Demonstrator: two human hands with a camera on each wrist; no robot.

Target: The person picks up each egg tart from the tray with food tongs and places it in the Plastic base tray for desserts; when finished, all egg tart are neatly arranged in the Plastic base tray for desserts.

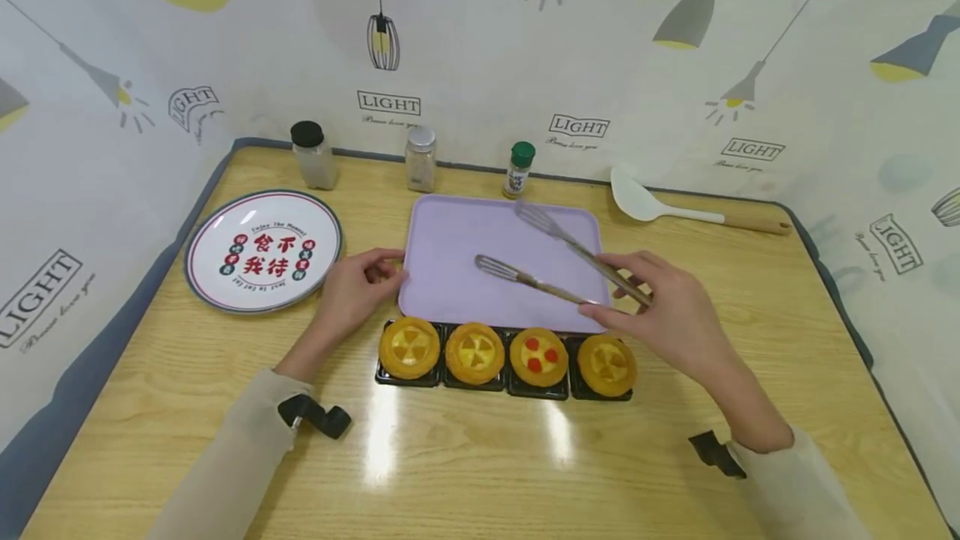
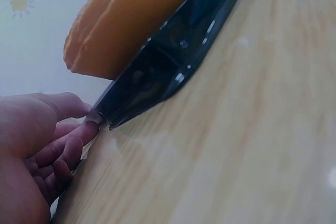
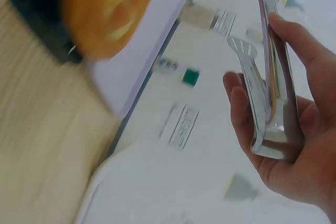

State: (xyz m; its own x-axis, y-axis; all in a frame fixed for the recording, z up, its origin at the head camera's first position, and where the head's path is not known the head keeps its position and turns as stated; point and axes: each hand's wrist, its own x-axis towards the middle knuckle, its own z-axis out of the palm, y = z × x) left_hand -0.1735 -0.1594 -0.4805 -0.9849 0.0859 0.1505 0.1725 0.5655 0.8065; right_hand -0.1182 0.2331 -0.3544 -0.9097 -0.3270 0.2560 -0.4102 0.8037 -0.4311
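My right hand (image 1: 663, 315) grips metal tongs (image 1: 551, 284) from the right, their two slotted ends spread apart over a lilac tray (image 1: 450, 227). The right wrist view shows the tongs (image 3: 281, 98) between thumb and fingers. At the tray's left edge is my left hand (image 1: 358, 292), its thumb and forefinger pinching the rim; the left wrist view has these fingertips close by the black plastic holder (image 2: 163, 61). Along the tray's near side stands a row of egg tarts in black holders: one tart (image 1: 538, 356) has red pieces on top, others, like the leftmost tart (image 1: 409, 347), yellow ones.
A white plate (image 1: 213, 252) with red lettering lies to the left. Behind stand a black-capped jar (image 1: 315, 163), a silver-capped shaker (image 1: 422, 165) and a green-capped bottle (image 1: 517, 177). At the back right lies a white spatula (image 1: 637, 198) with a wooden handle. A printed cloth surrounds the table.
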